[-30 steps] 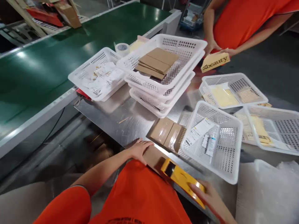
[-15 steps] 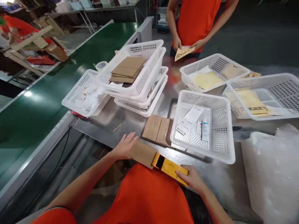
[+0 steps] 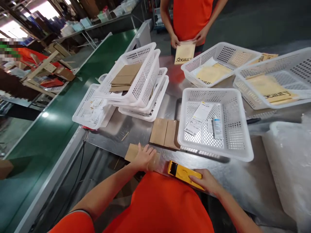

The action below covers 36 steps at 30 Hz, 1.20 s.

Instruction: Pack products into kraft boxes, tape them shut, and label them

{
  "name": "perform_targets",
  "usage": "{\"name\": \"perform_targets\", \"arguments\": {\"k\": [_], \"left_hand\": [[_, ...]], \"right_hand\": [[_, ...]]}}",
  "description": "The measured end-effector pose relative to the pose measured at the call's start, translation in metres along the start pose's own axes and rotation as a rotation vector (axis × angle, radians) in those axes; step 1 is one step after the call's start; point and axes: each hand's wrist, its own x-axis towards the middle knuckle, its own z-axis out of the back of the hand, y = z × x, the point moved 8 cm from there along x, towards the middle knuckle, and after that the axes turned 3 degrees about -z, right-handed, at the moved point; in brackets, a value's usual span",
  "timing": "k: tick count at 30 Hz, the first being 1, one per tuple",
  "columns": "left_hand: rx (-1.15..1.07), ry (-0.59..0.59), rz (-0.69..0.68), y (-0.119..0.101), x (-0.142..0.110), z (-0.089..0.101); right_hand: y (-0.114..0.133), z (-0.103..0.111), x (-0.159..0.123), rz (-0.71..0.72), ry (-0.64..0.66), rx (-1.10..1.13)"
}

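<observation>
The worktop (image 3: 259,171) is bare, scuffed stainless steel, with its near edge against the person's orange shirt (image 3: 170,204). At that edge lies a piece of brown cardboard (image 3: 131,152); the left hand (image 3: 143,158) rests on it, fingers spread and gripping nothing. The right hand (image 3: 205,181) has its fingers closed around the end of a yellow tape dispenser (image 3: 183,174), just right of the cardboard. Stacked white baskets (image 3: 142,87) stand behind, and a single white basket (image 3: 234,132) partly hides flat brown boxes (image 3: 159,132). Left of the worktop runs a green conveyor belt (image 3: 73,106), with a wooden frame (image 3: 46,69) beyond. Across the worktop, a co-worker (image 3: 193,19) holds a yellow envelope (image 3: 185,51) above a dark floor (image 3: 267,22).
</observation>
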Motion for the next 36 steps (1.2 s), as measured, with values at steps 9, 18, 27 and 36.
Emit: {"name": "perform_targets", "arguments": {"k": [9, 18, 27, 36], "left_hand": [[0.126, -0.011, 0.006, -0.009, 0.006, -0.005], [0.019, -0.073, -0.053, -0.017, 0.007, 0.008], [-0.123, -0.132, -0.327, -0.107, 0.008, 0.034], [-0.061, -0.071, -0.676, -0.208, 0.004, 0.042]], "right_hand": [[0.075, -0.035, 0.028, -0.107, -0.073, -0.386], [0.095, -0.032, 0.036, -0.209, -0.138, -0.477], [0.081, 0.023, -0.077, -0.46, -0.309, -0.542], [0.035, 0.055, -0.166, -0.724, -0.532, -0.357]]}}
